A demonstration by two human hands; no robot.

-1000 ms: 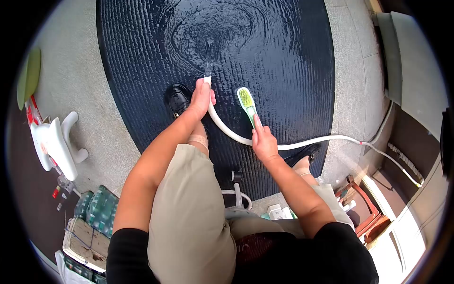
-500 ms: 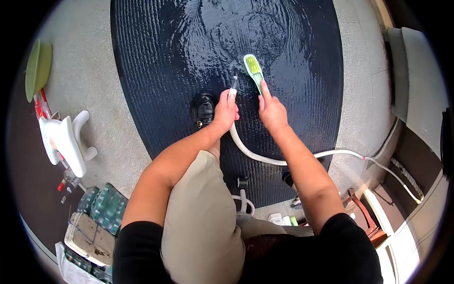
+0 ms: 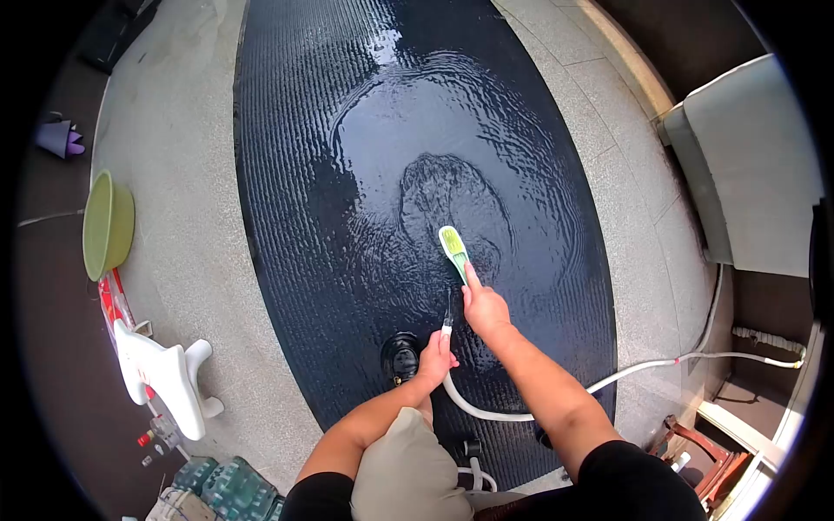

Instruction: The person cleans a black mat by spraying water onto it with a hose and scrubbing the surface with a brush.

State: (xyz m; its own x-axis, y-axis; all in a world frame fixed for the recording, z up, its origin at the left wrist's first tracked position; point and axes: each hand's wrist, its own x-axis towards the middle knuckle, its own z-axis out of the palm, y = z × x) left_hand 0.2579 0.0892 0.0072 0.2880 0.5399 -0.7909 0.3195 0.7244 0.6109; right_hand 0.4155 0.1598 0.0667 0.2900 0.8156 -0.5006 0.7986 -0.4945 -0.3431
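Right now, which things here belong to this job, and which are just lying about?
In use:
- white flexible hose, spouting water, in the left hand
- slim green-and-white brush, in the right hand
- wet black ribbed mat

Apparently just lying about:
- round green plastic basin
- white moulded plastic object
- green plastic-wrapped pack

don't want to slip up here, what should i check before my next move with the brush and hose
1. Hose gripped: ok, the left hand holds it near its end.
2. Water running: ok, it comes out of the hose end.
3. Brush gripped: ok, by the handle in the right hand.
4. Bristles facing the mat: not ok, they face up.
5. Hose free of kinks: cannot tell, the right arm covers part of it.
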